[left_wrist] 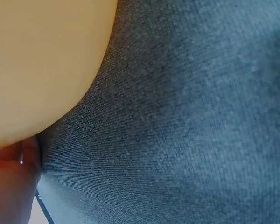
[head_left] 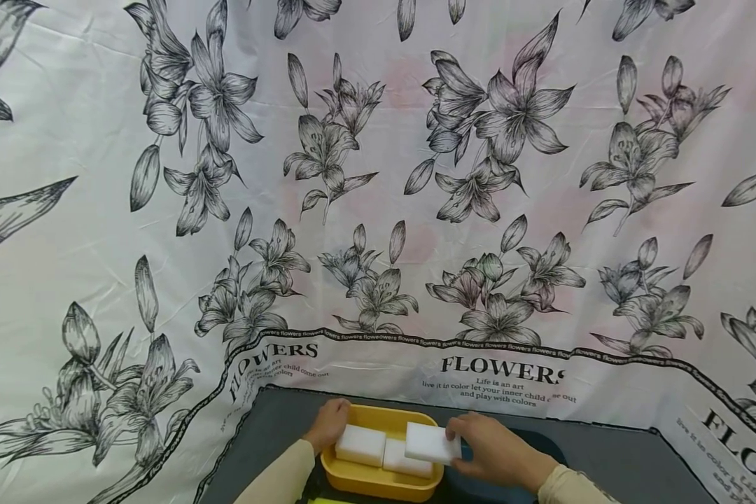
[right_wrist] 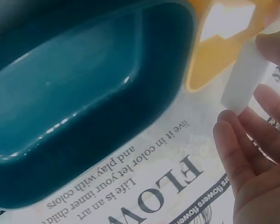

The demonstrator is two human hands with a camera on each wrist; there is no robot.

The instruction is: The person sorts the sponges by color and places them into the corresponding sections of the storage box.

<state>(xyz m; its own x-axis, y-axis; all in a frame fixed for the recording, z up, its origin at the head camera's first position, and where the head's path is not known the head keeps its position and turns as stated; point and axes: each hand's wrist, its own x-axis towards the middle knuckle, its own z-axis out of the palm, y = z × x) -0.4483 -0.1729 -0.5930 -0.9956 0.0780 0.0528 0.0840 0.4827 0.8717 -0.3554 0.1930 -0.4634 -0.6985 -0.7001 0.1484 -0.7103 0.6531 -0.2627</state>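
Observation:
In the head view, a yellow plastic tub (head_left: 374, 484) stands on the dark table. My left hand (head_left: 330, 424) holds its far left rim; the left wrist view shows fingers (left_wrist: 30, 151) close against the tub's outer wall (left_wrist: 46, 60). My right hand (head_left: 494, 448) pinches a white sponge block (head_left: 421, 442) over the tub's right side, thumb on one face and fingertips at the other in the right wrist view. Inside the tub lie two more white blocks, a left one (head_left: 360, 446) and a right one (head_left: 403, 460) partly hidden by the held block.
A dark blue tub (right_wrist: 84, 84) stands right beside the yellow one, partly under my right forearm in the head view. Grey cloth (head_left: 611, 455) covers the table. Behind it hangs a white flower-printed curtain (head_left: 403, 210). Something bright yellow (head_left: 327, 500) shows at the bottom edge.

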